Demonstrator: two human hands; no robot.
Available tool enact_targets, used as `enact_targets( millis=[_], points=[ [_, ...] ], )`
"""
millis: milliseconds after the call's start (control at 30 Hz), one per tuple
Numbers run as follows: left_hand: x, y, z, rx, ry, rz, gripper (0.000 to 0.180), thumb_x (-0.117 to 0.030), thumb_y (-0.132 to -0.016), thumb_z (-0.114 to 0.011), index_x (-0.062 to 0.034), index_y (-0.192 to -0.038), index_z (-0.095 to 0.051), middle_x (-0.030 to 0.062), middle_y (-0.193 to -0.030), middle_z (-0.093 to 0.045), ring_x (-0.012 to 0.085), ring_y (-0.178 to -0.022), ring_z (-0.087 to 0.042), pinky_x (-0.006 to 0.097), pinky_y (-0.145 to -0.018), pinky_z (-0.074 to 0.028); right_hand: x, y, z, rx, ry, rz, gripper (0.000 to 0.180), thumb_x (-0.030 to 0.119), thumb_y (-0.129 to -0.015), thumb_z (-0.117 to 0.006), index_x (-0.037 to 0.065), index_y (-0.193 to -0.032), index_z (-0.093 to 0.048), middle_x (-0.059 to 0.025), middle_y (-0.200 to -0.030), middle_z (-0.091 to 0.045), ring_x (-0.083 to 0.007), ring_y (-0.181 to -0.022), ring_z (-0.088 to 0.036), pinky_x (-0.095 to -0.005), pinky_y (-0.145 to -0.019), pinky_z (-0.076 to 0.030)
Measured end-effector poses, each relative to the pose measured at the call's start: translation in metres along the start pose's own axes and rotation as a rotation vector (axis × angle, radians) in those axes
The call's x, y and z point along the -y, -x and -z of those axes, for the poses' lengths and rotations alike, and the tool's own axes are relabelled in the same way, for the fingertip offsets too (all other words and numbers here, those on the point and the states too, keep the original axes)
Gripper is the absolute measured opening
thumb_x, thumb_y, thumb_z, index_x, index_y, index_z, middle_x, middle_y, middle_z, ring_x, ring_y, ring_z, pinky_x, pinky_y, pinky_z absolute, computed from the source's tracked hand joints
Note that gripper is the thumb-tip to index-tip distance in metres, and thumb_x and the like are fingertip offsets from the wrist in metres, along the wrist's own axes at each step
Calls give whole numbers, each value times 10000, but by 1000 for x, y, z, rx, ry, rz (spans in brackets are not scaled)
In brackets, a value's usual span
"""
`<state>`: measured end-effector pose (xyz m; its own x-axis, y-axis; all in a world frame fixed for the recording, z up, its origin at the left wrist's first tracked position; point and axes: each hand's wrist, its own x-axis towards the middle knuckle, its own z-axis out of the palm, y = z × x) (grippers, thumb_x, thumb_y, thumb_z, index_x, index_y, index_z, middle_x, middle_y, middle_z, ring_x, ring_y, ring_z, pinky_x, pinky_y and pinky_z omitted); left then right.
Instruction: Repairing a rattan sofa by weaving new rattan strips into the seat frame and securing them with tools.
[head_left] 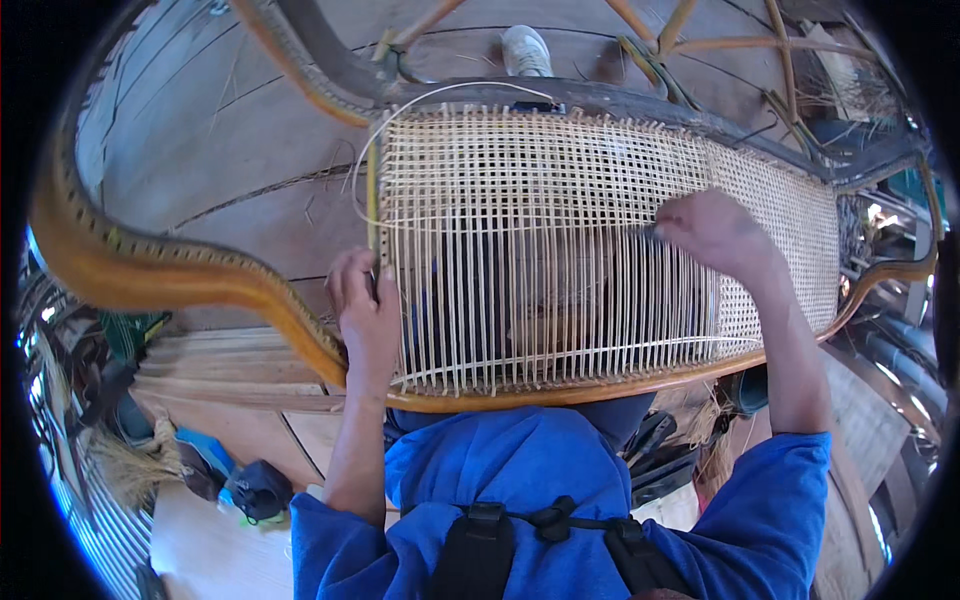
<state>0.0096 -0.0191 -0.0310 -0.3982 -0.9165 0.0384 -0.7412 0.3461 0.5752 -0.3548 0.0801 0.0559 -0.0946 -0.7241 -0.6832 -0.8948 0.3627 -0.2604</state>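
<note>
In the head view, the right hand (710, 230) pinches a dark, blurred tool (645, 232) against the cane panel (550, 170) filling the wooden frame (150, 268); the left hand (362, 305), half-curled, lies at the panel's left edge, grip unclear. Cross-weaving seems in hand; the next move likely calls for even spacing.

Your shirt (510, 455) is plain blue, crossed by black straps (474, 555); your cane panel (560, 165) is pale cream, small squares above, upright stripes below, a finer grid at right; its frame (170, 278) is orange-brown.
</note>
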Motion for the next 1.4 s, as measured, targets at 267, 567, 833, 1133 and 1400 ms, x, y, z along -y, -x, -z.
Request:
enact_targets(
  millis=[267,567,833,1133,1400],
  points=[
    [11,-39,-22,190,49,271,314,-213,-840,-624,-7,-1059,-533,172,-994,-581,335,-936,-571,412,-828,-447,20,10,-8,-78,-96,-95,273,272,-834,-572,46,-958,-660,-142,-782,-644,-280,-719,-613,-374,-689,-469],
    [14,-55,-36,-75,178,143,211,-194,-850,-621,3,-888,-556,113,-807,-555,214,-713,-539,337,-675,-448,43,-8,-25,6,-308,19,262,263,-854,-562,58,-979,-668,-86,-714,-619,-161,-650,-580,-312,-634,-456],
    [22,-48,-41,-127,129,85,126,-137,-823,-609,-29,-819,-545,113,-750,-561,280,-690,-552,383,-627,-444,58,-29,-11,-70,-448,-98,263,259,-871,-544,68,-1009,-662,-74,-753,-640,-144,-648,-569,-293,-619,-452],
    [28,-48,-38,-94,295,254,126,-135,-851,-606,-23,-818,-559,98,-701,-546,206,-599,-512,330,-574,-421,94,-36,-11,127,-355,24,288,292,-891,-525,63,-1008,-656,-96,-689,-606,-177,-657,-584,-310,-616,-461],
    [30,-51,-35,-30,382,378,155,-137,-855,-617,-9,-792,-554,96,-665,-535,192,-577,-511,326,-572,-429,106,-49,-21,149,-382,99,229,245,-882,-548,58,-950,-662,-69,-730,-629,-155,-667,-585,-308,-614,-462]
  ],
)
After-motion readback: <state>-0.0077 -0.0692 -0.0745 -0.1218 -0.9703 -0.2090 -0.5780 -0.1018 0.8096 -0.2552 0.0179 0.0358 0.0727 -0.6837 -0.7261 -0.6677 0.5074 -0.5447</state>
